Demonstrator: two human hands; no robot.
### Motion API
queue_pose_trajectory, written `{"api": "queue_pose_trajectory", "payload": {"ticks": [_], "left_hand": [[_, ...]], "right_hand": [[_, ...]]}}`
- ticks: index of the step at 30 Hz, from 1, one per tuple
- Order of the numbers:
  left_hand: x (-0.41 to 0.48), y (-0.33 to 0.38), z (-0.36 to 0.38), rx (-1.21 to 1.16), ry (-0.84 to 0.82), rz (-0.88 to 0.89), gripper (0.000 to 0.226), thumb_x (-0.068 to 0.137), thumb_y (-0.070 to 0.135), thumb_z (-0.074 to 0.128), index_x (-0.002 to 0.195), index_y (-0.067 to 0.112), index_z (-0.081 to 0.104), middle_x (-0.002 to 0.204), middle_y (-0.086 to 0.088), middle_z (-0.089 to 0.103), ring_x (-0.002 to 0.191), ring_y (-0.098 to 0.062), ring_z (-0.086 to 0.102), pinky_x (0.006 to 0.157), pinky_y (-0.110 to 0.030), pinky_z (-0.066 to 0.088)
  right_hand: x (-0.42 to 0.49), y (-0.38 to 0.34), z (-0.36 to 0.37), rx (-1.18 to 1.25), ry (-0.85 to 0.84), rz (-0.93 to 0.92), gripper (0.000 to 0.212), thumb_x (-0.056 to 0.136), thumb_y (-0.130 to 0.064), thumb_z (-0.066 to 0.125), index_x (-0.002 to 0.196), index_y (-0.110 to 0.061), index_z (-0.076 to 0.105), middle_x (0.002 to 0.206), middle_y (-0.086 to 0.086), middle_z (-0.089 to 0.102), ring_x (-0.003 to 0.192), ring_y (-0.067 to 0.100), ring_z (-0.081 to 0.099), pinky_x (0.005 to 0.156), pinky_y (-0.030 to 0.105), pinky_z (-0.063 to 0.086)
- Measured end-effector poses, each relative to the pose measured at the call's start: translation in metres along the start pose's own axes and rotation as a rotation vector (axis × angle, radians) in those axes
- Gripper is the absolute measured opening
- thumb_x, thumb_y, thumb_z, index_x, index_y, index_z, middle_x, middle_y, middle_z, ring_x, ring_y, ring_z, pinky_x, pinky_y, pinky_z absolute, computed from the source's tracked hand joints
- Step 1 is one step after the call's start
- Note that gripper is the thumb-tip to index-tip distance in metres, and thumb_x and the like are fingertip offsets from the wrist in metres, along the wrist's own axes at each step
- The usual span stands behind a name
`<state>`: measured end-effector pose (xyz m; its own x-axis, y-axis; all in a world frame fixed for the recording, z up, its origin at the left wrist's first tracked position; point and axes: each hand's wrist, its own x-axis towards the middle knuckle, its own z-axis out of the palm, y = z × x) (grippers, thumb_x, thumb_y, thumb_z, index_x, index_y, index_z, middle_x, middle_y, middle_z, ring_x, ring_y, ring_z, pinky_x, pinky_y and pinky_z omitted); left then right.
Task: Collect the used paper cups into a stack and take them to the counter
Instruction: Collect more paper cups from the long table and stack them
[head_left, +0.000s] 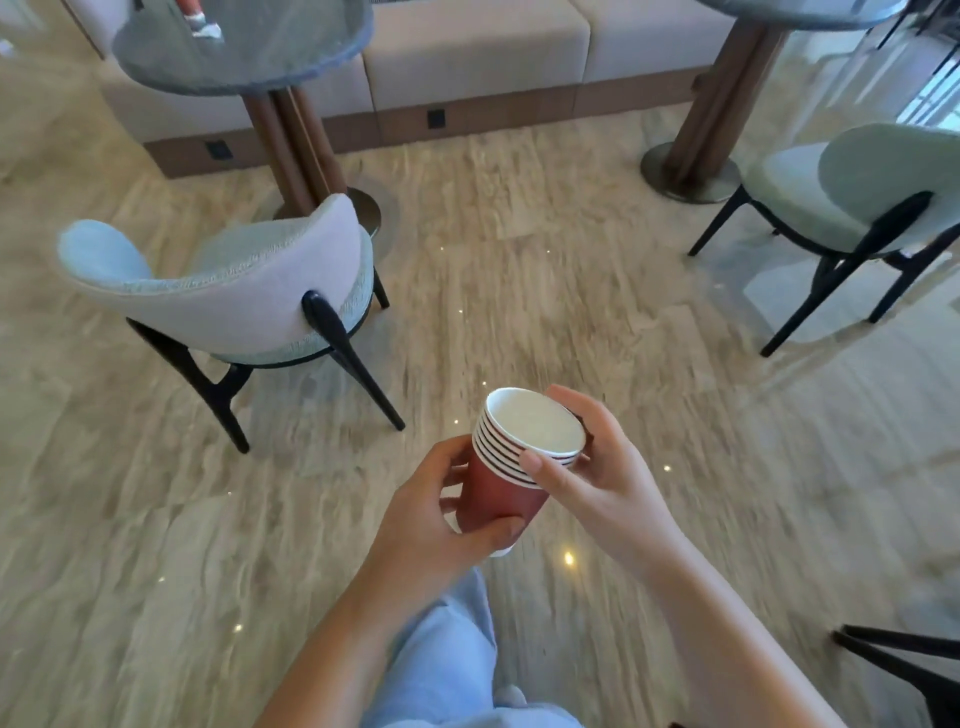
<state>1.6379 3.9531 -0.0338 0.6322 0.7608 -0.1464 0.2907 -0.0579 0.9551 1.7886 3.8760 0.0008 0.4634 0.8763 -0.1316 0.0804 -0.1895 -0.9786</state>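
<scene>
A stack of several red paper cups (506, 486) with white rims and a white inside is held over the floor in front of me, tilted a little to the right. My left hand (431, 512) grips the red body of the stack from the left, thumb across its lower part. My right hand (597, 478) holds the rims at the top, thumb on the near side and fingers curled round the far side. The counter is not in view.
A light chair (234, 291) stands ahead on the left by a round table (244, 57). Another chair (852, 208) and a table post (717, 119) are at the right. A beige bench seat (478, 62) runs along the back. Dark chair legs (909, 670) show at bottom right.
</scene>
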Motion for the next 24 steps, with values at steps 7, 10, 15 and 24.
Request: {"api": "queue_pose_trajectory", "payload": {"ticks": [7,10,15,24], "left_hand": [[0.169,0.008,-0.046,-0.080,-0.043,-0.003,0.060,0.048,0.047,0.078,0.096,0.065,0.046,0.101,0.038,0.058,0.090,0.007,0.063,0.065,-0.010,0.050],[0.236,0.017,-0.076,-0.086,-0.017,0.000,0.059,0.047,0.048,0.077,0.094,0.064,0.047,0.098,0.035,0.060,0.088,0.006,0.064,0.064,-0.011,0.051],[0.331,0.024,-0.108,-0.075,0.069,0.018,0.055,0.055,0.033,0.078,0.099,0.049,0.048,0.104,0.022,0.059,0.092,0.010,0.060,0.068,-0.010,0.050],[0.492,0.015,-0.131,-0.103,0.230,-0.043,0.051,0.066,0.011,0.080,0.104,0.029,0.050,0.103,0.014,0.060,0.086,0.016,0.058,0.063,-0.002,0.043]], "right_hand": [[0.159,-0.026,0.006,-0.056,0.096,-0.024,0.070,0.059,-0.056,0.062,0.119,-0.026,0.042,0.110,-0.010,0.058,0.107,0.011,0.057,0.099,0.045,0.043],[0.223,-0.045,0.010,-0.157,0.111,-0.043,0.072,0.061,-0.061,0.057,0.122,-0.027,0.040,0.116,-0.010,0.057,0.112,0.006,0.054,0.100,0.038,0.042],[0.318,-0.056,0.009,-0.457,0.129,-0.100,0.059,0.076,-0.046,0.059,0.126,-0.020,0.044,0.120,-0.005,0.054,0.112,0.002,0.049,0.090,0.004,0.032],[0.496,-0.053,-0.010,-0.726,0.045,-0.166,0.047,0.081,-0.039,0.060,0.123,-0.018,0.051,0.122,-0.007,0.052,0.114,0.008,0.046,0.088,0.011,0.029]]}}
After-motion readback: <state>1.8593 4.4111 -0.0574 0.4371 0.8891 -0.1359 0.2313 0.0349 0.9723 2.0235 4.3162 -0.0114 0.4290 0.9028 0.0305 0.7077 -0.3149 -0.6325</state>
